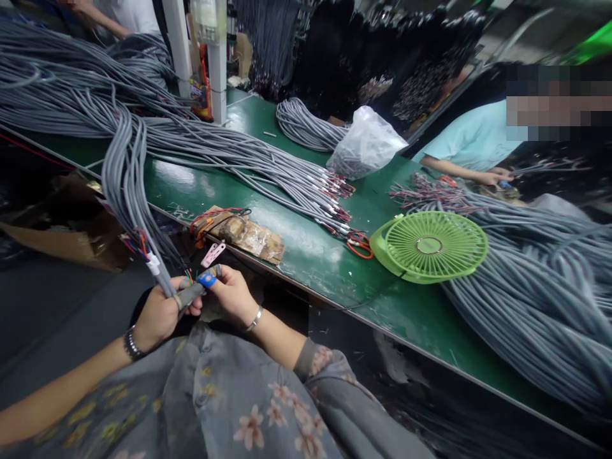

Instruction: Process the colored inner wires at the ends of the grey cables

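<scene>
Here, the left hand [159,315] encloses smooth, round grey cables [165,280] before the green desk [306,258], their long axis slanting up-left; the right hand [234,295], fingertips narrowed, lies nearer the thin multicoloured wires [189,275], its exact grip indiscernible.

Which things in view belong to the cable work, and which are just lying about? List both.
Likely the job:
gray cables in the left hand
thin colored wires beside the right hand
cable bundle across the green table

Apparently just lying about:
lime-green fan
pink holed piece, purpose unclear
cardboard box
</scene>
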Tool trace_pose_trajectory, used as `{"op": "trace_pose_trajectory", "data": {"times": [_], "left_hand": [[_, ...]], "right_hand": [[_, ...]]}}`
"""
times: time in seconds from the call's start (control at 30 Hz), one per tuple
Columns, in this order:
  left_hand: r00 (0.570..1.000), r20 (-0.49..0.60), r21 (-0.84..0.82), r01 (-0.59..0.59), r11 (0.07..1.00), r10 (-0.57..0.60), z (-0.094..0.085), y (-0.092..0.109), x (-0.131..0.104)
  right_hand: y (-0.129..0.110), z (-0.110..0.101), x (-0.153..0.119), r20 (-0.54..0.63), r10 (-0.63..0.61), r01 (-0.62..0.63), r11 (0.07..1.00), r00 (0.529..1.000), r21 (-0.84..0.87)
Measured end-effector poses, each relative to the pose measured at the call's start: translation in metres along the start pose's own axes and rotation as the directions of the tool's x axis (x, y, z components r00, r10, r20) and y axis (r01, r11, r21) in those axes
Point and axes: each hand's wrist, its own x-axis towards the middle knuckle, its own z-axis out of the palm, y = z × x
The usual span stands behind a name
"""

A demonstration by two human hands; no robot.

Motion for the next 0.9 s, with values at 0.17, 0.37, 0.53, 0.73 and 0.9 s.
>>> {"op": "trace_pose_trajectory", "data": {"times": [0.17, 0.37, 0.53, 0.73, 0.9], "left_hand": [[0.997, -0.069, -0.091, 0.016, 0.996, -0.022, 0.003, 0.003, -0.003], [0.99, -0.14, -0.144, -0.014, 0.989, -0.007, 0.002, 0.001, -0.002], [0.989, -0.147, -0.148, -0.012, 0.989, -0.01, 0.003, 0.002, -0.003], [0.995, -0.098, -0.1, -0.029, 0.995, 0.019, 0.001, 0.0, -0.004], [0.998, -0.049, -0.047, -0.026, 0.999, 0.024, -0.004, -0.006, -0.001]], "right_hand": [[0.003, 0.002, -0.002, -0.025, 0.024, -0.023, 0.999, 0.999, 0.048], [0.0, 0.0, -0.005, -0.018, -0.021, 0.022, 0.999, 1.0, 0.037], [-0.003, -0.003, -0.007, 0.004, -0.03, 0.03, 0.999, 1.0, -0.031], [-0.009, 0.001, -0.001, 0.016, 0.042, -0.042, 0.999, 0.999, 0.01], [-0.008, 0.008, 0.001, -0.015, 0.1, -0.099, 0.992, 0.995, 0.076]]}}
